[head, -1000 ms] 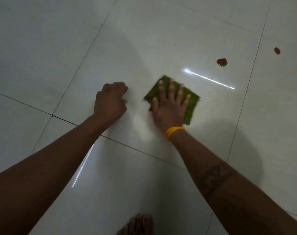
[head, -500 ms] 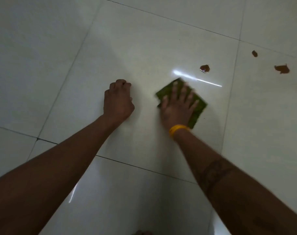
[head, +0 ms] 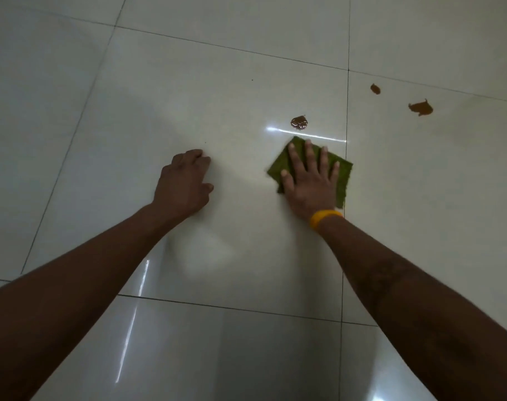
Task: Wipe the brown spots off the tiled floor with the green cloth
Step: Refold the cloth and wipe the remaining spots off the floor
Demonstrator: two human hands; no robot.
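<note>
A green cloth (head: 343, 176) lies flat on the glossy white tiled floor (head: 188, 96). My right hand (head: 311, 180), with a yellow wristband, presses on it with straight, spread fingers. Just beyond the cloth's far corner sits a brown spot (head: 299, 122). Two more brown spots, a small one (head: 375, 89) and a larger one (head: 421, 107), lie on the adjoining tile to the far right. My left hand (head: 184, 183) rests on the floor to the left of the cloth, fingers curled under, holding nothing.
Dark grout lines cross the floor; one (head: 347, 111) runs just right of the cloth. A bright streak of reflected light (head: 307, 135) lies across the tile at the cloth's far edge.
My right hand has slid the cloth forward and to the right, close to the nearest brown spot. My left hand has stayed planted on the tile. The view has shifted forward.
</note>
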